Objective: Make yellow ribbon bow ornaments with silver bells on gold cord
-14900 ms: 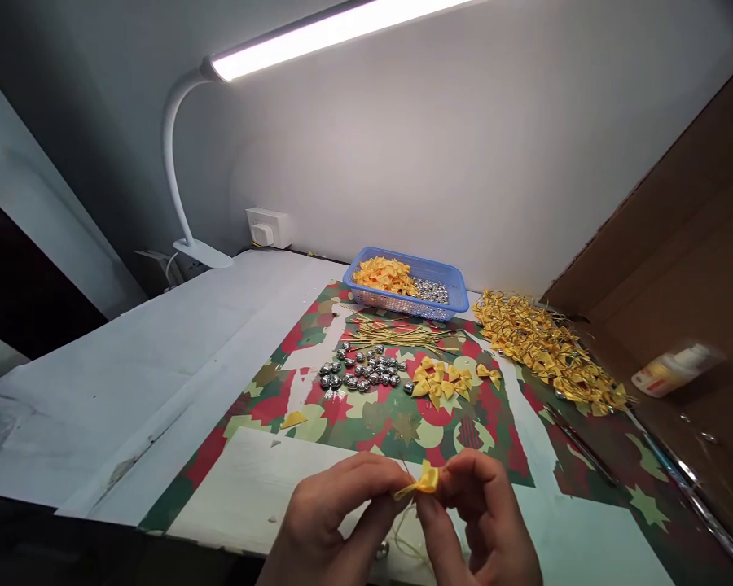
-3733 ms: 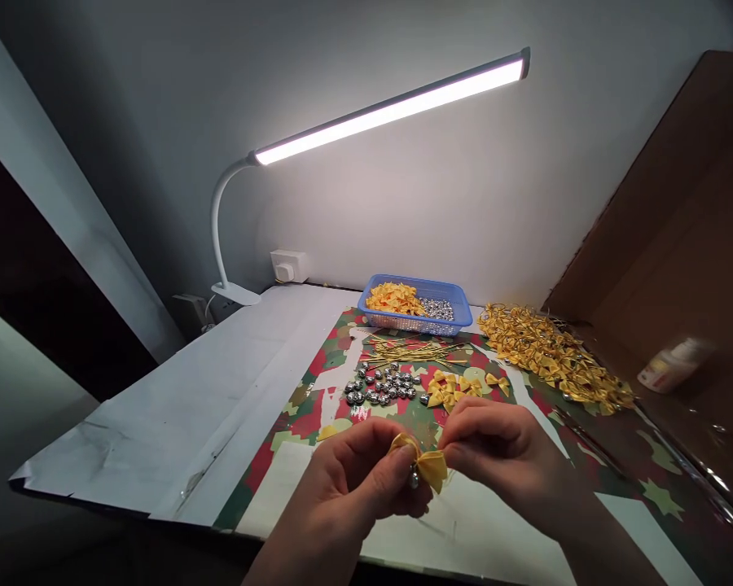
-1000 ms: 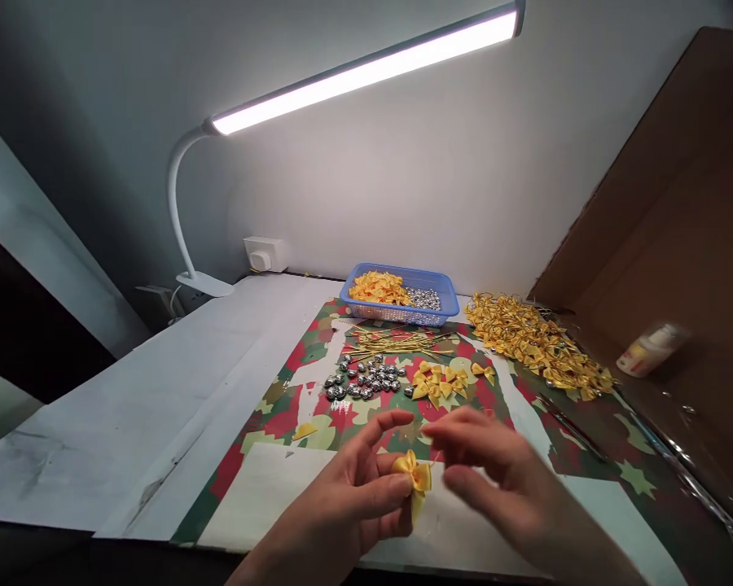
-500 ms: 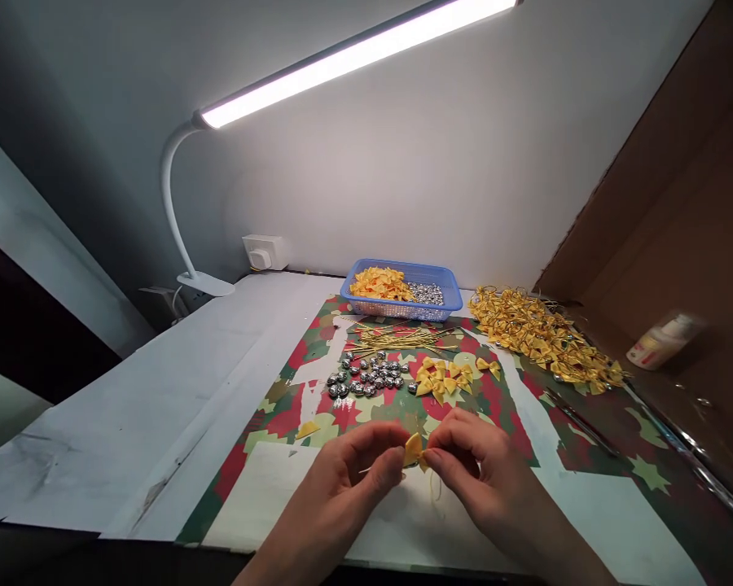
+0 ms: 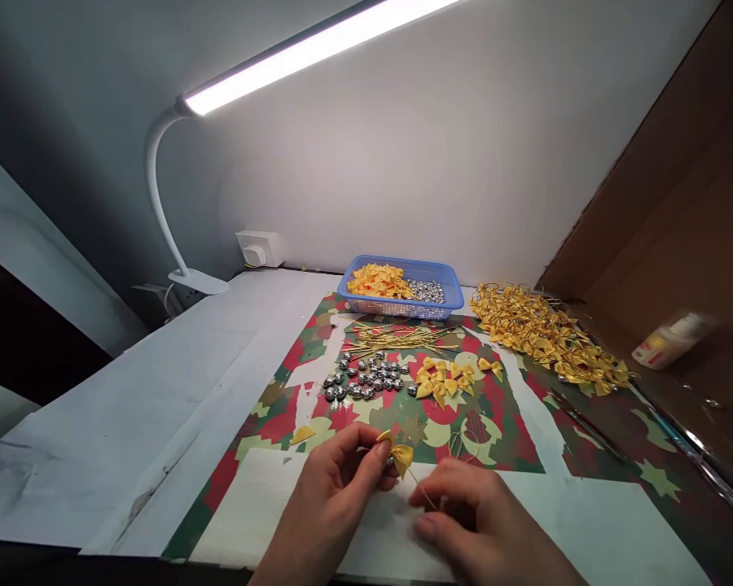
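Yellow bow (image 5: 402, 459), left hand (image 5: 345, 480) pinching (cord (image 5: 421, 487) trailing)

Main light's that long lamp (image 5: 318, 54) up top, totally blown out to white, with a soft glow on the wall (image 5: 403, 179). The far left and brown board (image 5: 665, 195) go pretty dim. Silver bells (image 5: 377, 382) throw little glints, the bottle (image 5: 669, 343) is smeary, and the edges look stretched.

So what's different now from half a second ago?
The right hand has let go of the yellow bow and drawn back toward the body, a thin cord running between the two. The left hand still pinches the bow. Silver bells, loose bows and blue basket stayed put.
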The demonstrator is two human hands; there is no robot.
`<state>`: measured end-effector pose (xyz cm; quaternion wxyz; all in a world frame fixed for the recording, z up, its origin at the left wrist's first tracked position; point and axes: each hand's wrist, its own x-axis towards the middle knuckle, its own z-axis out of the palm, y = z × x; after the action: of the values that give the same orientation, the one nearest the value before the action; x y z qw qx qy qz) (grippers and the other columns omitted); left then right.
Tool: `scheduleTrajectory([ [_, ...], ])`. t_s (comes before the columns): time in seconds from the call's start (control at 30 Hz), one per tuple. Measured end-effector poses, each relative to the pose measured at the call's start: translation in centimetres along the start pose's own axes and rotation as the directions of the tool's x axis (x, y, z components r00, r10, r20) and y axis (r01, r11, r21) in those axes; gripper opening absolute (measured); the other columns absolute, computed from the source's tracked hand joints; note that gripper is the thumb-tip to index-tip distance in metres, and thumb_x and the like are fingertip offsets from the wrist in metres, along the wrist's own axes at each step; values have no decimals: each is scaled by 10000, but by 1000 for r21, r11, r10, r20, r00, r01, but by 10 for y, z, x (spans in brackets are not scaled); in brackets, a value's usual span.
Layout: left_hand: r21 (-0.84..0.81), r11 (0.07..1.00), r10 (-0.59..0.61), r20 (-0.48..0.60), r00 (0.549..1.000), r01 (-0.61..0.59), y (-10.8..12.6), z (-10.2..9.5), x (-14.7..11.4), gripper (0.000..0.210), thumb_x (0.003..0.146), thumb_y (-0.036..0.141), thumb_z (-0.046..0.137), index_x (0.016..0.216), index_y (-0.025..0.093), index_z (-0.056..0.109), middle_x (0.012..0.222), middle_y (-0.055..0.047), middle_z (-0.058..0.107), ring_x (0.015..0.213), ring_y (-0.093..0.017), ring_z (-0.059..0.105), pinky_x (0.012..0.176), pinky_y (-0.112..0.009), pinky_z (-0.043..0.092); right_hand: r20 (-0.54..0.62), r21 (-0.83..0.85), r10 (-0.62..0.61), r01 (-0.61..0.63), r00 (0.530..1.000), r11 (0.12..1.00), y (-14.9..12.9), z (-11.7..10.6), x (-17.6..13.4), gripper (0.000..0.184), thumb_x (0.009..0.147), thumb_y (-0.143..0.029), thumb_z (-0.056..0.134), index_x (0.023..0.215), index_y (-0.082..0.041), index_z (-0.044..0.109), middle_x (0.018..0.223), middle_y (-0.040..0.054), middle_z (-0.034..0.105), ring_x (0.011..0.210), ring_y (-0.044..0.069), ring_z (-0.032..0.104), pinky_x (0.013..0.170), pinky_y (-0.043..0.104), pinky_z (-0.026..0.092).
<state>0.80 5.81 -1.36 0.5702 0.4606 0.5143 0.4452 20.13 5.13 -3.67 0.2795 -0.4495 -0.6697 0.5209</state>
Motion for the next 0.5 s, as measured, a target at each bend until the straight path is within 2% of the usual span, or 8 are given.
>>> scheduleTrajectory([
  [0.07, 10, 1000, -1, -16, 1000, 1, -2, -1, 2, 258, 831, 414, 749, 750, 172, 707, 687, -4, 672, 671, -169, 620, 666, -262, 529, -38, -166, -114, 107, 993, 980, -5, -11, -3, 195, 928, -222, 580, 775, -196, 698, 753, 11, 624, 742, 147, 603, 700, 239, 453],
  [0.1, 0, 1000, -18, -20, 1000, 18, -3, -1, 2, 265, 815, 420, 761, 740, 172, 707, 685, -8, 677, 668, -173, 625, 665, -266, 532, -99, -218, -171, 146, 980, 965, -8, -18, -5, 241, 970, -254, 544, 788, -202, 692, 768, 14, 635, 747, 145, 606, 696, 235, 453],
  [0.2, -45, 996, -79, -32, 996, 77, -2, 0, 2, 298, 767, 445, 795, 702, 171, 698, 660, -6, 681, 639, -168, 625, 642, -263, 531, -333, -399, -312, 167, 890, 902, -13, -40, -10, 220, 1011, -293, 509, 891, -229, 682, 857, 12, 644, 747, 135, 609, 665, 232, 452],
  [0.3, -122, 986, -121, -52, 991, 114, 1, 1, 1, 313, 737, 450, 818, 689, 170, 686, 628, 8, 676, 613, -146, 609, 615, -236, 518, -459, -598, -383, 40, 802, 801, -4, -66, -16, 194, 1007, -315, 508, 915, -252, 665, 888, 1, 652, 738, 139, 618, 676, 259, 457],
  [0.43, -186, 968, -178, -41, 983, 168, 2, -2, 0, 299, 755, 427, 812, 718, 165, 673, 638, 6, 695, 620, -129, 609, 611, -208, 504, -587, -675, -377, -177, 716, 716, 25, -118, -29, 251, 964, -457, 533, 952, -275, 706, 977, 38, 715, 795, 214, 681, 668, 340, 510],
  [0.47, -192, 965, -187, -40, 982, 176, 2, -3, 1, 295, 762, 423, 807, 723, 166, 669, 637, 5, 697, 620, -128, 612, 607, -204, 500, -650, -665, -412, -216, 638, 715, 31, -133, -33, 276, 934, -495, 565, 944, -267, 721, 975, 63, 730, 774, 230, 689, 615, 350, 515],
  [0.5, -197, 963, -192, -39, 981, 181, 1, -4, 1, 293, 765, 422, 806, 724, 167, 666, 633, 5, 697, 620, -129, 616, 600, -202, 496, -699, -616, -374, -248, 609, 748, 36, -147, -37, 271, 922, -496, 603, 967, -261, 730, 925, 80, 739, 687, 215, 682, 533, 336, 505],
])
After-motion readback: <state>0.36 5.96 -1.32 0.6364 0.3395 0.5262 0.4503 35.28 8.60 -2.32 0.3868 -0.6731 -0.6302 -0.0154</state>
